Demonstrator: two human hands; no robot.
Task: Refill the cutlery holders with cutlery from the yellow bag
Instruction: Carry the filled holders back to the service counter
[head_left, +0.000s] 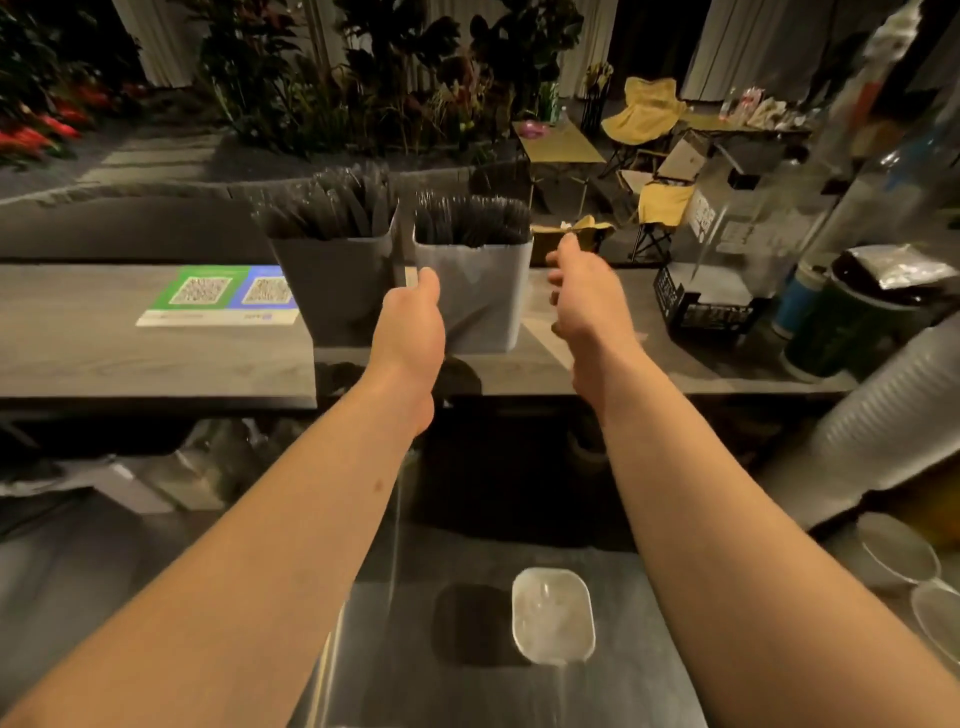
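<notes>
- Two holders mid-worktop, narrow gap between: left holder, right holder; both packed with black cutlery.
- Left hand grips right holder's left edge, thumb in front.
- Right hand: fingers apart, index touching bag at far edge.

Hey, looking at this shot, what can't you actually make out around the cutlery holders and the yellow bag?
Head view:
- Yellow bag: its contents, dim and partly behind the right hand.
- Left hand: fingers hidden by its own back, so its grip on the right holder is unclear.
- Black cutlery: blurred; forks or knives, can't tell.
</notes>
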